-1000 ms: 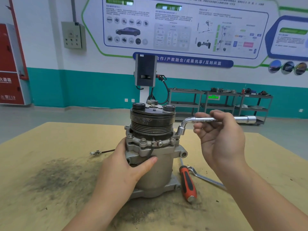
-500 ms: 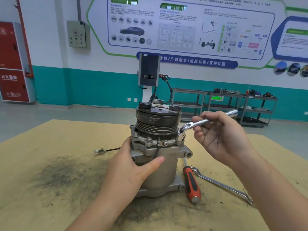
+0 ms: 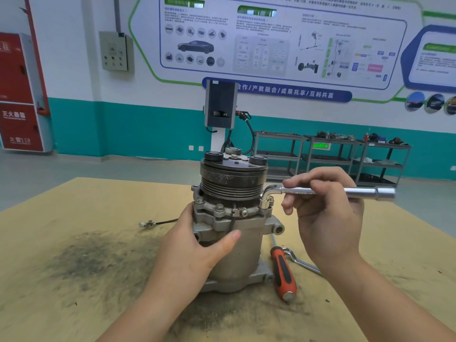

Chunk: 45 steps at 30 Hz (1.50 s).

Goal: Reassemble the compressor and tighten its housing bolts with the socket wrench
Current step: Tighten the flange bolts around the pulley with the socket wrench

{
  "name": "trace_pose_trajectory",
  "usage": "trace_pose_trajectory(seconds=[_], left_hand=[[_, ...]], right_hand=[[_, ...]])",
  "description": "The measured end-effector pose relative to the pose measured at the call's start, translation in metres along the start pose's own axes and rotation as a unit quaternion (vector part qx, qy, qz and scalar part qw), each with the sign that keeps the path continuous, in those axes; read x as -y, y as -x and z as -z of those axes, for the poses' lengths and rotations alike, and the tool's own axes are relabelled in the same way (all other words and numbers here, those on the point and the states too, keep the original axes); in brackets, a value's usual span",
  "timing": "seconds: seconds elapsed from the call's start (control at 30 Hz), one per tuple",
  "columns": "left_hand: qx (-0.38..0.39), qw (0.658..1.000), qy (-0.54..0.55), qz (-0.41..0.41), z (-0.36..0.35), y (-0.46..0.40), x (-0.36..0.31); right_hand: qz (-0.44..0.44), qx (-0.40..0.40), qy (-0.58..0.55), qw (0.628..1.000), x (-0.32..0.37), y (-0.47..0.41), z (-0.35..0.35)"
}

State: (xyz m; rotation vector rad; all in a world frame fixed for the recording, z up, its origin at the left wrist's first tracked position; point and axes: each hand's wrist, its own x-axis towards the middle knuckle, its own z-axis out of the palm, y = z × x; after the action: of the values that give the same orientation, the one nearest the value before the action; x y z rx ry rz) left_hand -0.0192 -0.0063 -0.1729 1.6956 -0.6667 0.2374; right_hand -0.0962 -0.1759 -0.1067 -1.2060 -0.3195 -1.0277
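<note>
The grey compressor (image 3: 244,245) stands upright on the table, its dark grooved pulley (image 3: 233,180) on top. My left hand (image 3: 197,250) grips the housing from the left, thumb across the front. My right hand (image 3: 323,208) holds the long arm of the chrome L-shaped socket wrench (image 3: 365,193), which lies level and points right. The wrench's short bent end sits down on a housing bolt (image 3: 264,204) at the right of the flange. More bolts (image 3: 219,209) show along the flange front.
A screwdriver with a red and black handle (image 3: 283,272) and a flat metal wrench (image 3: 302,262) lie on the table right of the compressor. A thin black wire with a connector (image 3: 148,223) trails left. Dark grime stains the wooden tabletop (image 3: 81,262). Shelving stands far behind.
The wrench handle has swung away and then back to level, pointing right, with its bent end staying on the right bolt. My left hand has kept its hold on the housing.
</note>
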Motion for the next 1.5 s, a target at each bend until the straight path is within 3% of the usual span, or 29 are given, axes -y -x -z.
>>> trace_pose_trajectory(seconds=[0.1, 0.33, 0.53, 0.7, 0.93, 1.0, 1.03, 1.13, 1.23, 1.37, 1.5], left_hand=[[0.003, 1.000, 0.008, 0.000, 0.000, 0.000, -0.001], [-0.010, 1.000, -0.003, 0.001, -0.001, 0.000, 0.000], [-0.039, 0.999, -0.015, 0.007, -0.006, -0.001, 0.001], [-0.051, 0.998, -0.025, 0.011, -0.007, -0.004, 0.002], [-0.063, 0.997, -0.032, 0.013, -0.008, -0.005, 0.003], [-0.052, 0.998, -0.027, 0.015, -0.007, -0.005, 0.004], [-0.046, 0.999, -0.024, 0.017, -0.006, -0.005, 0.004], [-0.036, 0.999, -0.021, 0.020, -0.004, -0.004, 0.004], [-0.033, 0.999, -0.020, 0.018, -0.003, -0.004, 0.005], [-0.030, 0.999, -0.022, 0.015, -0.002, -0.004, 0.006], [-0.034, 0.999, -0.028, 0.010, -0.003, -0.005, 0.008]], right_hand=[[0.043, 0.004, 0.035, 0.998, 0.000, 0.005, -0.003], [0.033, -0.051, 0.038, 0.997, -0.004, 0.004, -0.003], [0.094, -0.031, 0.116, 0.988, 0.000, 0.007, -0.006], [0.169, 0.026, 0.218, 0.961, 0.003, 0.020, -0.019], [0.130, 0.129, 0.388, 0.903, 0.010, 0.031, -0.030], [0.153, 0.141, 0.425, 0.881, 0.016, 0.025, -0.030], [0.160, 0.132, 0.419, 0.884, 0.019, 0.021, -0.030], [0.121, 0.057, 0.283, 0.950, 0.026, 0.011, -0.027], [0.017, -0.019, 0.179, 0.984, 0.026, 0.000, -0.019], [-0.097, -0.082, 0.021, 0.992, 0.016, -0.007, -0.012], [-0.168, -0.087, -0.071, 0.979, 0.013, -0.013, -0.007]])
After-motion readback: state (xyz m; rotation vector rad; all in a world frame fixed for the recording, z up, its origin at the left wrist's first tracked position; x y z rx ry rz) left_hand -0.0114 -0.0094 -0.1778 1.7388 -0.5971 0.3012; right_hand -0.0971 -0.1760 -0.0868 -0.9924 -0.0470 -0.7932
